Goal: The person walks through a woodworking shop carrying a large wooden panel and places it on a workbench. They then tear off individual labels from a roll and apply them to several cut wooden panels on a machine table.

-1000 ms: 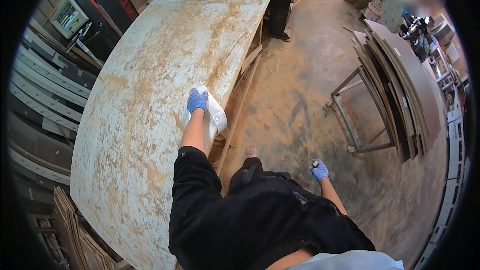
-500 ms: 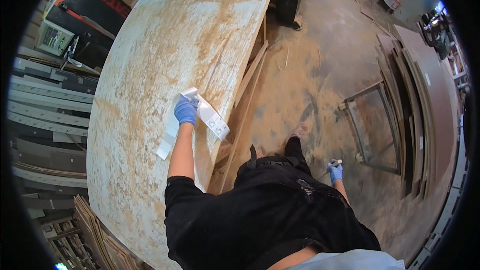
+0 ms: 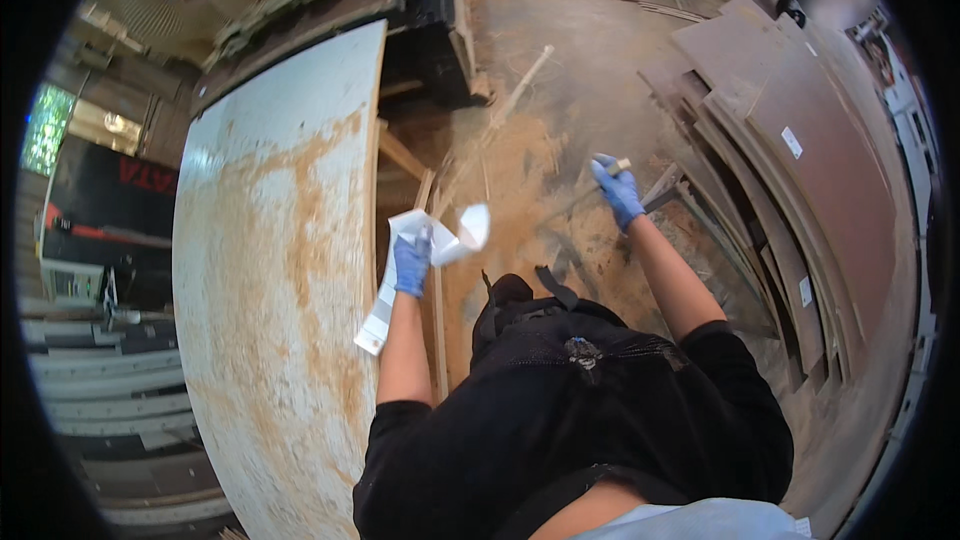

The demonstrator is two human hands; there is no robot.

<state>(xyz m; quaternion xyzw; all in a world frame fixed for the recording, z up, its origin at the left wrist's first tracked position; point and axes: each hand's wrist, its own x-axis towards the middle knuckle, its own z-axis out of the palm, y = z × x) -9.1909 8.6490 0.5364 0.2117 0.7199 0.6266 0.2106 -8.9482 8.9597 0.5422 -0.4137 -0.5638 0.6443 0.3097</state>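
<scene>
My left hand [image 3: 411, 265], in a blue glove, is closed on a strip of white paper labels [image 3: 377, 325]. One end of the strip hangs down past the wrist over the board's edge; the other end curls to the right, blurred. Out to the right, my right hand [image 3: 619, 192], also in a blue glove, is closed round a thin tool with a pale, blocky end [image 3: 621, 166]. A blurred shaft seems to run from it to the lower left; its exact kind is unclear. Beside my left hand lies a large whitish board [image 3: 260, 240] smeared with brown dust.
Brown panels [image 3: 815, 160], some bearing white labels, lean in a stack on the right. Sawdust covers the floor [image 3: 520, 155] ahead. Dark machinery [image 3: 425, 30] stands beyond the board. A black and red cabinet [image 3: 115, 205] and stacked strips [image 3: 120, 380] are at the left.
The view has turned and shifted forward. My left hand has drawn the label strip off the board to its right edge. My right hand has risen and reached forward with the tool.
</scene>
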